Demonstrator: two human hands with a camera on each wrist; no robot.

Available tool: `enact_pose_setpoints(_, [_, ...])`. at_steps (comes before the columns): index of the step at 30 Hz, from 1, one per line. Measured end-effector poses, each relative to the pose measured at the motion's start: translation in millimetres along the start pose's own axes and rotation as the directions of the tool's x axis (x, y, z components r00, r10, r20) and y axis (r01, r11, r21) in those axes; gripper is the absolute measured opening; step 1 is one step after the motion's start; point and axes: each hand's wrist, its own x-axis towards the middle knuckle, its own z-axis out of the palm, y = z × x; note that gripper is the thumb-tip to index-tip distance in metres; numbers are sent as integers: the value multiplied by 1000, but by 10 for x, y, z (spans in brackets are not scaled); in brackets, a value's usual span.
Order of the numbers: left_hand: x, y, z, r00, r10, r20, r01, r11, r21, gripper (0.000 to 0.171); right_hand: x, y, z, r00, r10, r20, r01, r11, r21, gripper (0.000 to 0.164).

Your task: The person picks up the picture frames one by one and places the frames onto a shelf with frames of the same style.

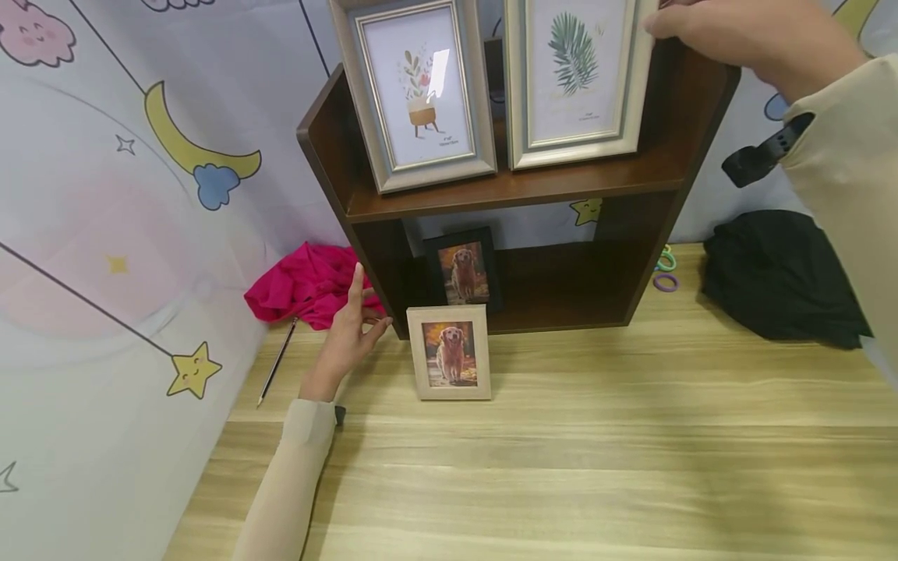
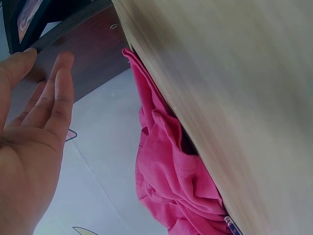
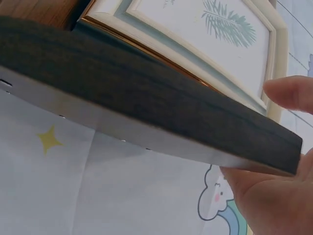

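Thumb on its front edge, my right hand (image 1: 744,31) grips the right side of a framed leaf print (image 1: 578,70) on the top shelf, the other fingers mostly hidden. In the right wrist view, the shelf's side panel (image 3: 146,93) covers part of the hand. Beside that print leans a framed potted-plant print (image 1: 421,93). Lower left, my left hand (image 1: 347,335) is by the brown shelf unit's left panel (image 2: 93,44), fingers extended and thumb at its front edge. Two dog photos stand near, one in a black frame (image 1: 463,269) inside, one in a beige frame (image 1: 452,354) out front.
Bunched pink cloth (image 1: 309,288) lies left of the shelf, with a pencil (image 1: 277,362) beside it. On the right are black cloth (image 1: 779,276) and small coloured rings (image 1: 666,282). A patterned backdrop (image 1: 126,273) rises behind the wooden tabletop (image 1: 596,452).
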Motion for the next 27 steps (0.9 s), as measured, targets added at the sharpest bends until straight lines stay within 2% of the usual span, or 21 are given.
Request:
enact_pose_setpoints(3, [-13,-3,2,1000,-4,1,4,1000,-3,128,-56,0,-11,1000,9,-18,-9,1000,22,50])
enact_pose_setpoints(6, [-11,3,4,1000,-7,0,7,1000,-7,127,-159,13,-18,997,35,-69,-31,998,56,43])
enact_pose_setpoints(8, [-2,8,6,1000,-11,1,11,1000,-12,126,-244,29,-19,992,60,-107,-50,994,92,42])
enact_pose_setpoints(11, [12,10,7,1000,-15,4,15,1000,-19,126,-352,71,-20,985,48,-167,-24,989,143,43])
enact_pose_setpoints(13, [16,5,11,1000,-18,5,18,1000,-20,126,-428,101,-15,981,23,-192,15,981,195,45])
enact_pose_setpoints(16, [16,9,19,1000,-18,7,18,1000,-18,128,-541,151,5,973,-55,-225,113,961,253,47])
enact_pose_setpoints(20, [25,13,36,1000,-17,8,18,1000,-13,129,-686,219,59,956,-123,-267,197,942,270,52])
enact_pose_setpoints(23, [31,6,46,1000,-17,6,17,1000,-10,130,-772,271,92,936,-159,-314,246,934,260,48])
enact_pose_setpoints(27, [34,4,45,1000,-6,1,6,1000,-10,130,-876,321,126,903,-203,-379,323,902,285,45])
